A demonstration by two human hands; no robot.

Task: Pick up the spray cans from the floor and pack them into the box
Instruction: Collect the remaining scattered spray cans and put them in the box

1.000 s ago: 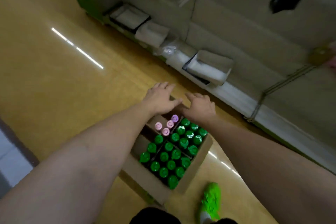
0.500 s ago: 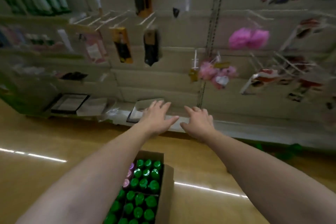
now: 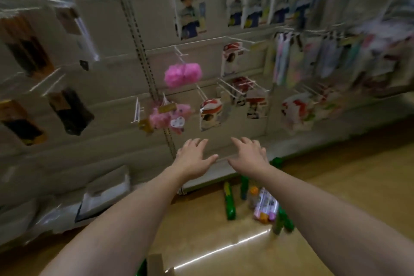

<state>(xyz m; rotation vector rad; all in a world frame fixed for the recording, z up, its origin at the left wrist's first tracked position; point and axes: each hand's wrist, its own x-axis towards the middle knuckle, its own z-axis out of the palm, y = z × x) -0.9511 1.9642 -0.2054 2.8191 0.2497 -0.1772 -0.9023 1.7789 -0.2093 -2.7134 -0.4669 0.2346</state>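
Note:
Several spray cans lie and stand on the yellow floor by the shelf base: a green can (image 3: 229, 203) lying on its side, a pink and purple can (image 3: 265, 205) lying beside it, and upright green cans (image 3: 282, 222) to the right. My left hand (image 3: 192, 158) and my right hand (image 3: 249, 155) are stretched forward in the air with fingers spread, holding nothing, above and behind the cans. Only a corner of the cardboard box (image 3: 156, 264) shows at the bottom edge.
A store shelf wall (image 3: 143, 56) with hooks carries hanging packets and pink bath sponges (image 3: 182, 74). White trays (image 3: 105, 195) sit on the bottom shelf at the left. The yellow floor (image 3: 347, 186) stretches to the right.
The view has swung up and right, away from the box of green-capped cans, bringing the cans on the floor into sight. Both hands lifted off the box and stay spread.

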